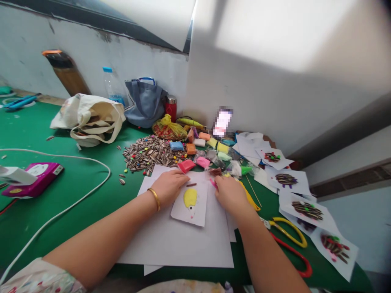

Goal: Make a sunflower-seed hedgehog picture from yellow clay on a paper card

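Steadying the small card (200,206) on the white paper (171,244) with the left hand (166,188) extended flat, clear of the yellow clay (190,197), while curling the right hand (232,193) beside the pink piece (214,184), pinch indeterminable.

One view: head, worn on the wearer's head, facing forward and down. Range: forearms (104,228) nearest, surface (91,171) below, wall (259,89) behind, tilted edge of a window (146,20) at top. Shared coverage: none, single camera.
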### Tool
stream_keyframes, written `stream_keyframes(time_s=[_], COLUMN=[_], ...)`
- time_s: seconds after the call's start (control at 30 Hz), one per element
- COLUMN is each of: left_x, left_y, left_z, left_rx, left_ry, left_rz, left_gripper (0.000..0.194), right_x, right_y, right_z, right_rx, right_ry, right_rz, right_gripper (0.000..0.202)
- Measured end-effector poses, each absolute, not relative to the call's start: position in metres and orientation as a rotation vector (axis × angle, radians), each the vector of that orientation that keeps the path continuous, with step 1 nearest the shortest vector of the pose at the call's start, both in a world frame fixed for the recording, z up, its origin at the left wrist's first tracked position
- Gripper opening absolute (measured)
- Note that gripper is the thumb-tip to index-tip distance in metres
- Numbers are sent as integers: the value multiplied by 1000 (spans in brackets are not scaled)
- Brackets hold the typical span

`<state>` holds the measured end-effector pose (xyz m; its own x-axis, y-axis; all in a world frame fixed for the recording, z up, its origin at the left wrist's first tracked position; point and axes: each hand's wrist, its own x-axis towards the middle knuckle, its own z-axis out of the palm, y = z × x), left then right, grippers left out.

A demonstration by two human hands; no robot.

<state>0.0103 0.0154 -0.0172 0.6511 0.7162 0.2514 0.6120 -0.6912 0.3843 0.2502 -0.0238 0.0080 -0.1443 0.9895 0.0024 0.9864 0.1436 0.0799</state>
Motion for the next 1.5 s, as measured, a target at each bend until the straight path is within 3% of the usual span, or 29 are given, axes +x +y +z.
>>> stream_keyframes(time_s=[0.17, 0.33, 0.77, 1.03, 1.23, 1.5], left_x=[9, 6, 7, 6, 6, 6], left_y=[16, 20, 21, 20, 20, 18], left_z=[-20, -22, -22, -19, -19, -15], left_rx=[2608, 2633, 2716, 2737, 2754, 2767], left_ry=[1052, 1017, 1071, 1120, 1115, 1127], left_rz=[599, 593, 496, 444, 419, 412], left_gripper=[32, 28, 30, 29, 30, 27], right_x=[252, 254, 250, 253, 253, 257], right_y=[-24, -21, -24, -19, -17, -17], right_z=[6, 7, -3, -5, -14, -17], right_rx=[2012, 2123, 2088, 1999, 1771, 1669], right_ry=[2310, 2456, 2724, 2721, 2868, 3069], right_rz=[123, 60, -537, -752, -744, -745], right_gripper=[18, 12, 28, 20, 52, 64])
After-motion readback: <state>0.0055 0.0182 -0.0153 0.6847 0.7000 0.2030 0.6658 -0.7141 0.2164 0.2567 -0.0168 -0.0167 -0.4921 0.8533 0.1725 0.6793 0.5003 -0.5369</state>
